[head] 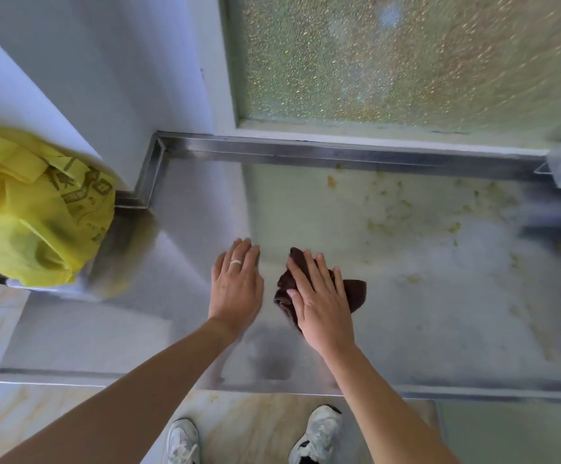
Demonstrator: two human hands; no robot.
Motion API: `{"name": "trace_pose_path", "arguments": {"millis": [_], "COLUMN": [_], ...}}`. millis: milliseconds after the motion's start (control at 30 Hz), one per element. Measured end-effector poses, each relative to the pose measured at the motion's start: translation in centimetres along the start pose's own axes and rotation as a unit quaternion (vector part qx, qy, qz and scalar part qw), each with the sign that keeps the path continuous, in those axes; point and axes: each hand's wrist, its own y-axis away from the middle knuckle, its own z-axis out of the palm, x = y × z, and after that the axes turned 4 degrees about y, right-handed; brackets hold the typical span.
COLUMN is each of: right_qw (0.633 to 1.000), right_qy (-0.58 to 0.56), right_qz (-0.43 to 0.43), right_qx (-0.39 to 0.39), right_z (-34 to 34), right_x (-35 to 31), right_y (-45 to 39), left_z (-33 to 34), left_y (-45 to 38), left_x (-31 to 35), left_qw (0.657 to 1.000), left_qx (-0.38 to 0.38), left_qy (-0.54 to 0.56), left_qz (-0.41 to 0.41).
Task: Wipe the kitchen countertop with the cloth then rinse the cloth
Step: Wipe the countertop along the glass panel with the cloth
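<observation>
Steel surface (406,296) w/ yellowish grime beyond and right of hands. Right hand (319,303) flat, fingers straight, pressing cloth (356,293); left hand (237,289) flat, bare, just beside. Risk: bunched cloth smears grime, misses far patches.

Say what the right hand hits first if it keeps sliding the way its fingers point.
Probably bare countertop, then the steel rear rail. The right hand lies flat on the brown cloth, fingers aimed up-left, missing the yellowish smears further right.
</observation>
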Motion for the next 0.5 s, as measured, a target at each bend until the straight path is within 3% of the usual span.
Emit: {"name": "trace_pose_path", "arguments": {"millis": [167, 267, 333, 433, 500], "right_qw": [0.998, 0.990, 0.992, 0.997, 0.997], "right_qy": [-0.034, -0.082, -0.057, -0.010, -0.033], "right_qz": [0.047, 0.080, 0.044, -0.060, -0.063], "right_qx": [0.013, 0.084, 0.100, 0.044, 0.038], "right_z": [-0.5, -1.5, -2.1, -1.3, -0.1], "right_x": [6.2, 6.9, 5.9, 4.1, 3.9], "right_y": [-2.6, -3.3, -3.1, -2.7, -3.3], "left_z": [1.3, 1.2, 1.1, 1.3, 1.5], "left_y": [-1.5, -2.4, -3.2, -4.8, -5.9], "left_x": [2.3, 2.6, 2.6, 2.5, 2.4], "left_qw": [1.000, 1.000, 1.000, 0.999, 0.999], "left_qx": [0.002, 0.008, 0.010, 0.003, -0.002], "left_qy": [0.002, -0.006, -0.013, -0.028, -0.035], "left_qz": [-0.002, -0.003, -0.008, -0.021, -0.033]}}
